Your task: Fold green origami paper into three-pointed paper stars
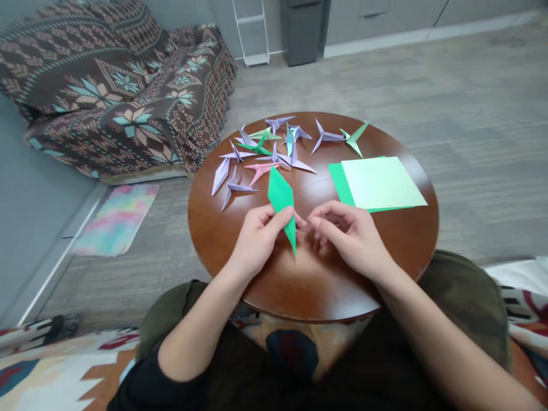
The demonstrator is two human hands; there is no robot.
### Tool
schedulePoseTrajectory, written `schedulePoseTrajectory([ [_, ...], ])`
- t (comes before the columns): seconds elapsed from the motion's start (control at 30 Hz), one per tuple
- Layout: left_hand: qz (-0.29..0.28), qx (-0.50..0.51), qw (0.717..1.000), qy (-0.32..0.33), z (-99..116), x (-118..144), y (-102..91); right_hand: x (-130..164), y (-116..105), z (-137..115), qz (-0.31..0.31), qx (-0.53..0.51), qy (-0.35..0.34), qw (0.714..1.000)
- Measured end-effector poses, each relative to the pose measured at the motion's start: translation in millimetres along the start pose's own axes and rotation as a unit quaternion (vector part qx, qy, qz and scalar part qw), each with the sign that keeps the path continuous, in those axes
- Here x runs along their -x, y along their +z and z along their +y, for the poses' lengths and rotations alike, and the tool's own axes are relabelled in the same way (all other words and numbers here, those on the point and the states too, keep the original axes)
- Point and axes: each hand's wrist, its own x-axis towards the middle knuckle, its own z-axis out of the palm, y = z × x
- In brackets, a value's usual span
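Note:
My left hand [263,234] pinches a green folded origami paper [281,189] between thumb and fingers over the middle of the round table. The paper is a long, narrow diamond, held tilted, with one point up and one towards me. Just to its right is my right hand [349,231], its fingers loosely curled and a gap between thumb and forefinger. I see nothing in it. Its fingertips are close to those of my left hand; whether they touch, I cannot tell. Beyond my hands lie a pink folded paper [262,169] and a purple folded paper [234,187].
Several purple and green paper cranes [295,157] cover the back left of the table [274,299]. A pale green sheet [385,182] lies over darker green paper [341,184] at the right. A covered sofa [141,108] and a colourful mat [117,220] are beyond, left.

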Motion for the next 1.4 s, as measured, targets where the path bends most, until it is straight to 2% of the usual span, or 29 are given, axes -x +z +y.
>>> schedulePoseTrajectory([
  [0.1, -0.103, -0.042, 0.992, -0.066, 5.1, 3.3, 2.5, -1.6, -1.0, -0.3, -0.014, -0.050, 0.009, 0.999],
  [0.17, -0.129, -0.065, 0.986, -0.078, 7.3, 4.4, 4.8, -1.6, -0.5, -1.0, -0.027, -0.069, 0.022, 0.997],
  [0.3, -0.150, -0.079, 0.982, -0.083, 7.1, 3.9, 5.4, -0.5, -0.3, -2.5, -0.023, -0.056, 0.031, 0.998],
  [0.5, -0.169, -0.042, 0.977, -0.126, 2.2, 3.7, 2.3, -1.0, -4.9, 4.8, -0.006, -0.033, 0.015, 0.999],
  [0.63, -0.158, -0.026, 0.977, -0.144, 3.7, 4.0, 0.5, -3.2, -5.9, 9.4, 0.002, -0.025, 0.007, 1.000],
  [0.7, -0.161, -0.038, 0.974, -0.154, 6.0, 4.0, -1.2, -4.7, -6.6, 8.9, 0.025, -0.042, -0.007, 0.999],
  [0.83, -0.214, -0.108, 0.954, -0.179, 11.2, 2.1, -6.9, -8.6, -13.9, 8.2, 0.041, -0.034, -0.033, 0.998],
  [0.9, -0.186, -0.121, 0.961, -0.167, 12.9, -0.4, -10.7, -11.1, -20.4, 10.1, 0.075, 0.010, -0.044, 0.996],
  [0.93, -0.154, -0.119, 0.969, -0.151, 13.3, -1.9, -12.7, -12.4, -23.7, 11.2, 0.098, 0.020, -0.048, 0.994],
  [1.0, -0.078, -0.116, 0.985, -0.102, 13.2, -4.6, -16.2, -13.9, -29.3, 12.7, 0.103, 0.020, -0.047, 0.993],
  [1.07, -0.021, -0.132, 0.990, -0.053, 12.4, -6.1, -18.0, -13.6, -32.4, 11.9, 0.060, 0.027, -0.031, 0.997],
  [1.1, -0.009, -0.146, 0.989, -0.036, 11.8, -6.3, -18.0, -12.8, -32.9, 10.8, 0.028, 0.039, -0.022, 0.999],
  [1.23, -0.026, -0.165, 0.986, -0.017, 8.8, -4.7, -14.2, -8.0, -31.0, 5.1, -0.090, 0.130, -0.012, 0.987],
  [1.3, -0.011, -0.134, 0.991, -0.007, 6.7, -4.6, -12.7, -7.0, -30.0, 4.1, -0.109, 0.159, -0.017, 0.981],
  [1.4, 0.033, -0.090, 0.995, 0.014, 2.4, -7.2, -13.9, -7.6, -29.7, 5.4, -0.100, 0.159, -0.022, 0.982],
])
